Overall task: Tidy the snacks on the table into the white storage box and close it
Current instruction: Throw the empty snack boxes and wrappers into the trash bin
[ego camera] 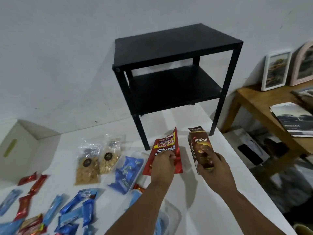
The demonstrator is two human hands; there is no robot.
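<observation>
The white storage box [25, 150] sits open at the far left of the white table [194, 192], a green-edged slot in its near wall. Every other place below is given from this box.

In front of the box, toward the near left edge of the table, lie small red wrappers [36, 184] and a scatter of blue snack packets [76, 206], some overlapping. Just right of the box lie two clear bags of pale biscuits [96, 160] side by side, each with a dark round sticker. Further right from the box a blue pouch [126, 173] rests in a shallow clear tray [140, 154].

Right of that, the left hand [162, 168] grips a red Beng-Beng pouch [166, 150], its fingers curled over the pouch's lower half; the pouch stands tilted with its top edge up. Further still from the box, the right hand [214, 168] holds a brown Nextar carton [199, 146] nearly upright, fingers wrapped round its lower part and one fingertip pressed on its front face.

Behind both hands, on the far side of the table from the box, stands a black two-tier shelf [176, 53]. Beyond the table's right edge, farthest from the box, a wooden bench [254, 102] carries framed pictures [276, 70] and a magazine [293, 119].
</observation>
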